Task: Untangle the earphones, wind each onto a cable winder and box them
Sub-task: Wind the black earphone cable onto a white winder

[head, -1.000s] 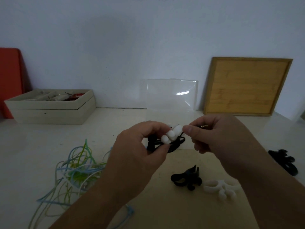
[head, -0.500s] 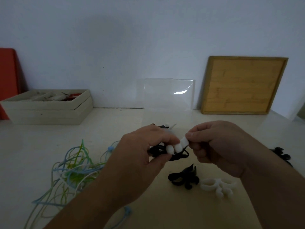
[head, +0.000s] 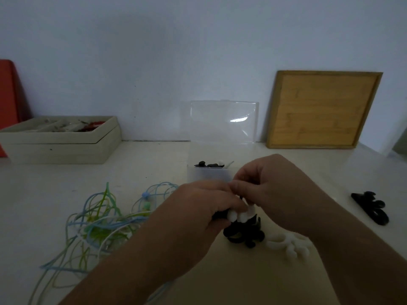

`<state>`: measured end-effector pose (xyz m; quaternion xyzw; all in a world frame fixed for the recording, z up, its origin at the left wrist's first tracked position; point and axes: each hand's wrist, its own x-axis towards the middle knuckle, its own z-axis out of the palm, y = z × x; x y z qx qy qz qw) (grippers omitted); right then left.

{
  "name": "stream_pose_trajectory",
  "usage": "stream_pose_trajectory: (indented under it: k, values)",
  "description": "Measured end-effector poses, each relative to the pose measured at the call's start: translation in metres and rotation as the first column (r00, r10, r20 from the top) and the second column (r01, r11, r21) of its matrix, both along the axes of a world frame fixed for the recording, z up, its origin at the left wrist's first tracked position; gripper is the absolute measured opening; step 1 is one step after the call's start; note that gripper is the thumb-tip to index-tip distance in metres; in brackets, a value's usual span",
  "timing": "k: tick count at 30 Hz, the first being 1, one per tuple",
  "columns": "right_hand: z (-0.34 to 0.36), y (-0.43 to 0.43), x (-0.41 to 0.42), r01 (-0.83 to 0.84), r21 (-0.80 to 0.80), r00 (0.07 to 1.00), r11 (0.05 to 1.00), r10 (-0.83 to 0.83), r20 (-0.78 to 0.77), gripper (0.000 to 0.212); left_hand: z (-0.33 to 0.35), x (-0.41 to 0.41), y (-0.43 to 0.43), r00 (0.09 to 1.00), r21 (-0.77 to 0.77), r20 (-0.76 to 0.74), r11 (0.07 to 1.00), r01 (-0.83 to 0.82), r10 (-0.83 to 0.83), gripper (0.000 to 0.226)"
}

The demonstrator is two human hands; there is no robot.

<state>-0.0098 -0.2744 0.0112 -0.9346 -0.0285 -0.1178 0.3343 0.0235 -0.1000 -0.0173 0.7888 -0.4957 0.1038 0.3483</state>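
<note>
Hands have closed up and dropped: left hand (head: pixel 198 214) and right hand (head: pixel 282 194) now touch, both pinching the white winder (head: pixel 241 215) wrapped in black earphone cable (head: pixel 220 215), just above the black winder (head: pixel 244 235) on the table. Clear box (head: pixel 208 173) sits open just behind them. Tangled earphones (head: pixel 99 223) lie to the left.

Your single head-worn camera looks forward and down, close above your left hand (head: pixel 193 216) and right hand (head: pixel 284 192), taking in the table (head: pixel 154 164) to the wall (head: pixel 198 51).
</note>
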Motion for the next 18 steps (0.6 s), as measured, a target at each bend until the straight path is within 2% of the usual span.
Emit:
stream_pose_trajectory:
  k: [2, 5, 9, 12, 13, 14, 15, 16, 18]
  values:
    - [0.003, 0.008, 0.000, 0.009, -0.081, 0.999, 0.997, -0.007, 0.035, 0.022, -0.001, -0.002, -0.001, 0.994, -0.060, -0.047, 0.993, -0.099, 0.097, 0.027]
    - [0.005, 0.020, -0.001, 0.000, -0.261, 1.000, 0.965, 0.002, 0.006, 0.023, -0.004, -0.003, -0.002, 0.968, -0.138, -0.109, 0.961, -0.241, 0.228, 0.043]
    - [0.008, 0.030, 0.001, -0.032, -0.394, 0.999, 0.919, 0.015, -0.045, 0.033, -0.007, -0.004, -0.007, 0.930, -0.212, -0.140, 0.908, -0.363, 0.339, 0.037]
    - [0.002, 0.040, -0.005, 0.102, -0.348, 0.978, 0.932, -0.030, 0.206, 0.024, -0.009, -0.005, -0.011, 0.906, -0.277, -0.185, 0.865, -0.419, 0.380, 0.037]
    - [-0.002, 0.042, -0.006, 0.140, -0.346, 0.944, 0.928, -0.020, 0.329, 0.017, -0.010, -0.004, -0.011, 0.900, -0.290, -0.165, 0.852, -0.436, 0.404, 0.037]
    - [-0.004, 0.044, -0.005, 0.170, -0.320, 0.920, 0.932, -0.034, 0.389, 0.012, -0.011, -0.002, -0.012, 0.893, -0.309, -0.106, 0.839, -0.449, 0.438, 0.032]
    - [-0.009, 0.045, -0.005, 0.188, -0.254, 0.879, 0.949, -0.047, 0.475, 0.010, -0.010, -0.001, -0.011, 0.882, -0.335, -0.042, 0.825, -0.455, 0.469, 0.025]
    - [-0.014, 0.045, -0.004, 0.182, -0.196, 0.849, 0.964, -0.053, 0.526, 0.010, -0.010, 0.000, -0.010, 0.873, -0.364, -0.012, 0.811, -0.458, 0.488, 0.023]
    - [-0.020, 0.045, -0.002, 0.125, -0.094, 0.854, 0.988, -0.059, 0.517, 0.014, -0.009, 0.001, -0.007, 0.872, -0.413, -0.048, 0.786, -0.461, 0.486, 0.030]
